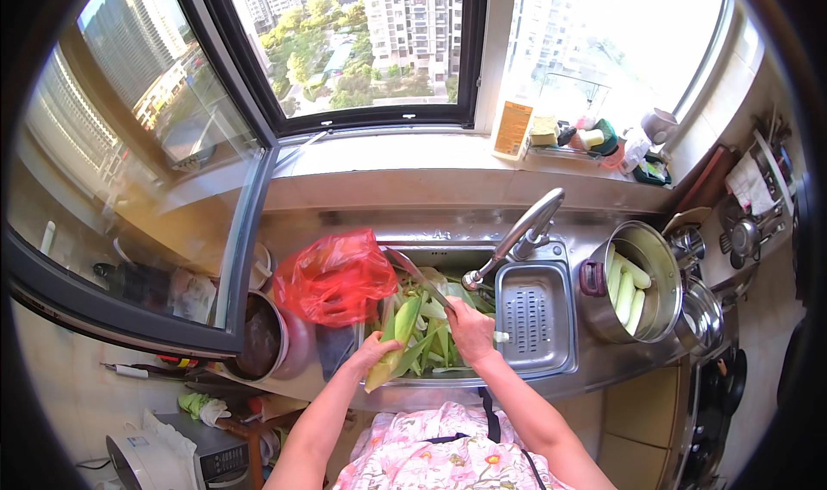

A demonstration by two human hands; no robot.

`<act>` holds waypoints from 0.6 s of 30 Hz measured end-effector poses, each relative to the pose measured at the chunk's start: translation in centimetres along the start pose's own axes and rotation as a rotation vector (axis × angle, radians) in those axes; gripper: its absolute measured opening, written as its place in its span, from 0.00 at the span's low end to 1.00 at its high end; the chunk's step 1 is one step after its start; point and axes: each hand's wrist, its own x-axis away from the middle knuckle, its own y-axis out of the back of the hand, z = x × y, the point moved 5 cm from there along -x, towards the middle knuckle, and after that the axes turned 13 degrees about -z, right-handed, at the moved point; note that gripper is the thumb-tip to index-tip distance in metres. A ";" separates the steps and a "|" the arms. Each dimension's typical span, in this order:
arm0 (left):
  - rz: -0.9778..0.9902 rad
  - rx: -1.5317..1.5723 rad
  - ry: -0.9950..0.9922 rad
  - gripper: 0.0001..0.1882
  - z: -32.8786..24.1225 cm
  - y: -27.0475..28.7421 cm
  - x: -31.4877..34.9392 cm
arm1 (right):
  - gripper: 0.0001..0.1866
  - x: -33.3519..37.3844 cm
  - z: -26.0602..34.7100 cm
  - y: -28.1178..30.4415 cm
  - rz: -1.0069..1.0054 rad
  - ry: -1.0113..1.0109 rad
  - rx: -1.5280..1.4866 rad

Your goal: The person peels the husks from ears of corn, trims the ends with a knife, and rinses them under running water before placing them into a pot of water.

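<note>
Over the sink (508, 378), my left hand (376, 352) is closed around the lower end of an ear of corn (399, 339) still in its green husk. My right hand (471, 328) grips a knife (419, 274), whose long blade points up and to the left, just past the corn's tip. Loose green corn husks (441, 345) fill the basin beneath both hands. A red plastic bag (332, 274) lies crumpled at the basin's left edge; its contents are hidden. To the right, a large steel pot (665, 270) holds several pale husked ears of corn (626, 292).
A curved faucet (541, 207) arches over the sink beside a perforated drain tray (527, 318). The open window sash (250, 257) juts in at left, above a bucket (258, 335). Steel bowls (702, 313) sit right of the pot. Bottles and a sponge (544, 130) line the sill.
</note>
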 end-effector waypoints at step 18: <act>0.275 0.515 0.404 0.25 1.1 -2.5 0.1 | 0.09 1.9 -4.1 -4.2 0.342 -0.187 0.149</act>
